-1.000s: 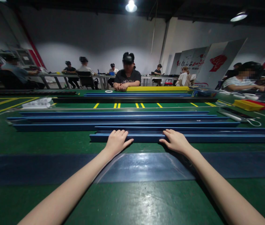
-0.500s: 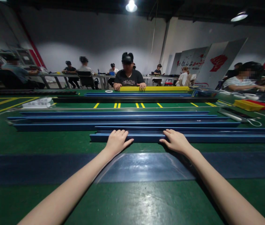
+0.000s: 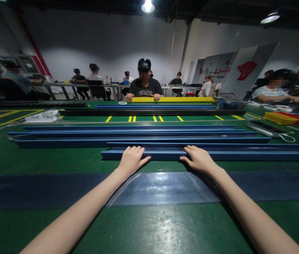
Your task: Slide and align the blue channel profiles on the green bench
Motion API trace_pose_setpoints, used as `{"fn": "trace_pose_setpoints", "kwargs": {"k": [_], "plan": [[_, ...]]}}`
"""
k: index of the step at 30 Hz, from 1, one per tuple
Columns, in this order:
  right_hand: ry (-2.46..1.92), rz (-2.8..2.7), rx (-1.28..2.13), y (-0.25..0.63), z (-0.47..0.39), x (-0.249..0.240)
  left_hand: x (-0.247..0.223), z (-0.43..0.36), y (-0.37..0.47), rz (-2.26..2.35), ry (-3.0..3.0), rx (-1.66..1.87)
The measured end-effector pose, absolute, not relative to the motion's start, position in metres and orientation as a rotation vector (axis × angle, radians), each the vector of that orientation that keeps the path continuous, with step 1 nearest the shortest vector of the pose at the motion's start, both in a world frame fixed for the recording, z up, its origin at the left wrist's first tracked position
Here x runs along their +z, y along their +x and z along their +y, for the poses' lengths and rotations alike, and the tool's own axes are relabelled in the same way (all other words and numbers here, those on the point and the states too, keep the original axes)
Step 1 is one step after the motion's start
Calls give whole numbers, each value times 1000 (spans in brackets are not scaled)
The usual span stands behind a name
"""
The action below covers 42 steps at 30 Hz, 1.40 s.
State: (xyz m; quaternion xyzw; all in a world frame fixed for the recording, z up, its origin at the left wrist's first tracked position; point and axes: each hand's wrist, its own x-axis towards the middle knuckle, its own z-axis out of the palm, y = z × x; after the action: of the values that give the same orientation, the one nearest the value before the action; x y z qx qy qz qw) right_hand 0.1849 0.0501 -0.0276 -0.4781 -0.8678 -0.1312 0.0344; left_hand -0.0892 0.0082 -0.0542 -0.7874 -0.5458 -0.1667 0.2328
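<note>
A long blue channel bar lies across the green table in front of me. My left hand rests over its near wall toward the left end, fingers curled over the top edge and thumb on the near face. Further right along the same bar, my right hand grips it in the same manner, thumb pointing left. The fingertips of both hands are hidden inside the channel. Between me and the bar, a flat translucent strip stretches across the table beneath my forearms.
More blue bars lie just beyond, then a black bar. Across the table a person has both hands on a yellow bar. A yellow tray and a dark device with a white cord are at the right.
The hands of the person across the table have shifted slightly left, and the yellow bar's visible left end now reaches further left. My own hands have not visibly moved.
</note>
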Motion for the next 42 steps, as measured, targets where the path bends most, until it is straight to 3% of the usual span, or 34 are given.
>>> {"fn": "trace_pose_setpoints", "kwargs": {"k": [42], "plan": [[-1464, -2665, -432, 186, 52, -30, -56, 9, -89, -1478, -2148, -467]]}}
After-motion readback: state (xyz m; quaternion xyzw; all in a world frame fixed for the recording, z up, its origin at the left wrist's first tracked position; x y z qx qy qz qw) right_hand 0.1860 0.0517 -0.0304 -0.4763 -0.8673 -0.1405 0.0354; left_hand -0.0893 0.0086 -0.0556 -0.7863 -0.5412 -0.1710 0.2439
